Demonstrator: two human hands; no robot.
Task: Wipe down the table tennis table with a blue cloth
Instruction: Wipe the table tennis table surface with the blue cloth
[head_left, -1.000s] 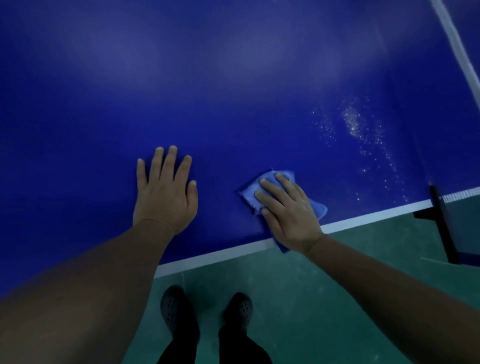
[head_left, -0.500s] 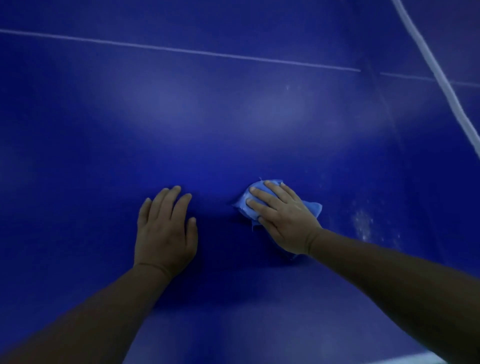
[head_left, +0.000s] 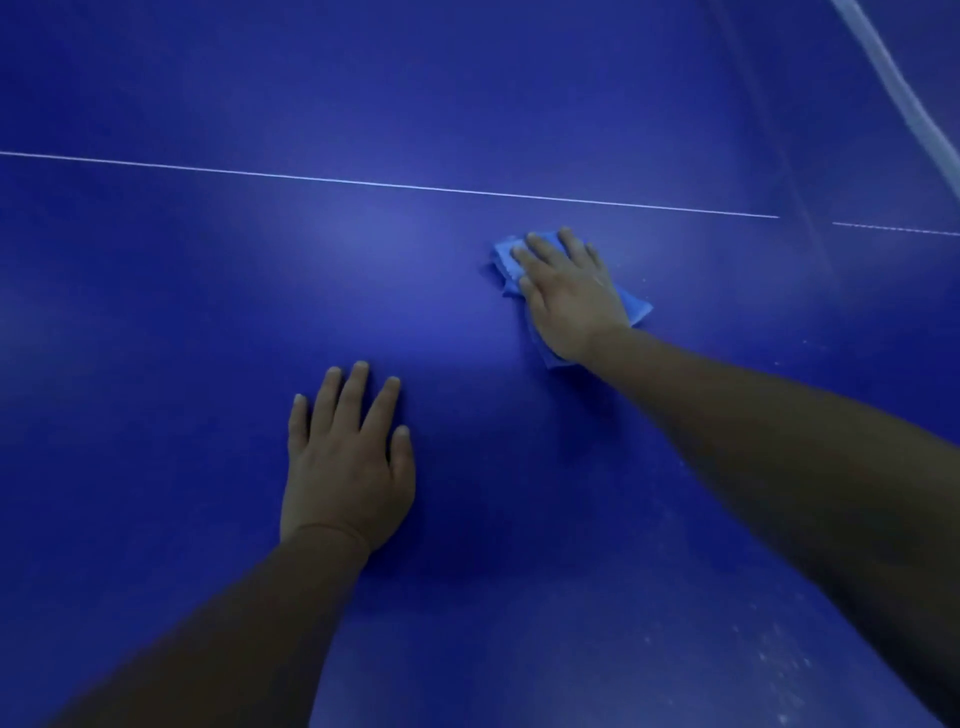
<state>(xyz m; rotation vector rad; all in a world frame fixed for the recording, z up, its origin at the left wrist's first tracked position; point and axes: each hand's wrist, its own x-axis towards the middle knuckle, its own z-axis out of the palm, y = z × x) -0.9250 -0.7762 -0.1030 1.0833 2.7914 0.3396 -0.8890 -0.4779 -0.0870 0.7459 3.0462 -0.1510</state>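
The table fills the view. One thin white centre line crosses it, and this line serves as the landmark below. A white net band runs diagonally at the upper right, beyond the line.

Two hands are in view. The right hand lies just short of the line with fingers straight and slightly spread, pressing the cloth flat against the surface. The left hand lies well back from the line, nearer the person, fingers straight and spread, flat on the bare surface and holding nothing; it appears to act as a brace.

One cloth is present. It sits under the right hand, just short of the line, with its edges showing past the fingertips and beside the wrist.

Procedure for the current stroke: keep the palm flat so the whole cloth stays in contact. Overlap each pass with the last. Pale specks lie far back from the line, at the lower right; that area probably needs a further pass.

Count: one table, one line, one net band, two hands, one cloth.
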